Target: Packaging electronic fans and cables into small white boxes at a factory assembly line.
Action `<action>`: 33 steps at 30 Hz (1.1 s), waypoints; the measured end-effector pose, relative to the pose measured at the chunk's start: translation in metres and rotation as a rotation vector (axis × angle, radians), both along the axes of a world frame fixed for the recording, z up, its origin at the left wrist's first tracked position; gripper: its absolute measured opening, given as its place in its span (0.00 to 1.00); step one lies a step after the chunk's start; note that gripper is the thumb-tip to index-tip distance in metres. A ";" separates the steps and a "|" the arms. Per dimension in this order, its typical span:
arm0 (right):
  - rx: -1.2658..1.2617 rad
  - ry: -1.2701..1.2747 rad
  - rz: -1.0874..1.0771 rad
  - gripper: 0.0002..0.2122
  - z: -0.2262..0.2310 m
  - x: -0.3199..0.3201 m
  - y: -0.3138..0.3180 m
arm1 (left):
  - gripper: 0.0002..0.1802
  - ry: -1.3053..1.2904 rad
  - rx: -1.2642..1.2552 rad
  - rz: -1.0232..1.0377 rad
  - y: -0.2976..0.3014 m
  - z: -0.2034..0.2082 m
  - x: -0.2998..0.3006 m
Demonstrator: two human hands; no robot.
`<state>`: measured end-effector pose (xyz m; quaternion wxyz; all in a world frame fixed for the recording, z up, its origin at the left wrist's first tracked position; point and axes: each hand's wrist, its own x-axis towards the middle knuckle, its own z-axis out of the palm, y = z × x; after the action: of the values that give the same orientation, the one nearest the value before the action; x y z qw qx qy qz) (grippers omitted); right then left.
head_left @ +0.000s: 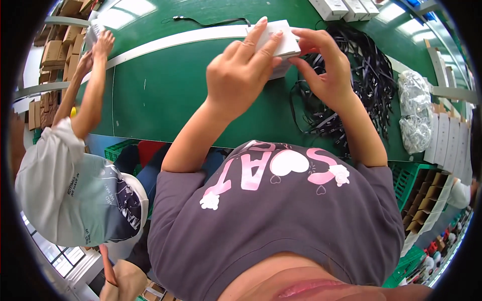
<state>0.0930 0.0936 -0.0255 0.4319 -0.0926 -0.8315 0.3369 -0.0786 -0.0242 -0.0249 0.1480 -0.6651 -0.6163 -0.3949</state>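
A small white box (288, 44) is held above the green table between my two hands. My left hand (240, 70) has its fingers laid over the top of the box, with the thumb down by its near side. At the box's right end, the thumb and fingers of my right hand (329, 67) close on the edge. A thin black strap (211, 23) with a metal clip lies beyond, running up behind my left fingers. Just right of the box, partly behind my right hand, spreads a tangled heap of black straps (369, 75).
Clear plastic bags of white items (415, 113) lie at the right, beside a row of white boxes (446, 140). More white boxes (329, 9) stand at the far right. On my left, a co-worker's hands (103, 46) handle a white item. Green crates (404, 183) sit below the table edge.
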 end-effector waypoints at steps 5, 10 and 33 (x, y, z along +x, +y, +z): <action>0.268 0.051 -0.047 0.13 -0.012 -0.005 -0.008 | 0.41 -0.132 0.097 -0.003 -0.008 -0.027 0.000; 0.131 0.033 0.094 0.10 0.000 -0.018 -0.044 | 0.56 -0.432 0.157 0.228 -0.018 -0.057 0.031; -0.957 0.258 0.461 0.06 0.039 0.040 0.106 | 0.32 -0.096 -0.674 0.810 -0.168 -0.039 -0.058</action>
<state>0.1327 0.1993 0.0136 0.3551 -0.0522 -0.5242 0.7723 -0.1370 -0.1927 -0.0637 0.0383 -0.3656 -0.9227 -0.1160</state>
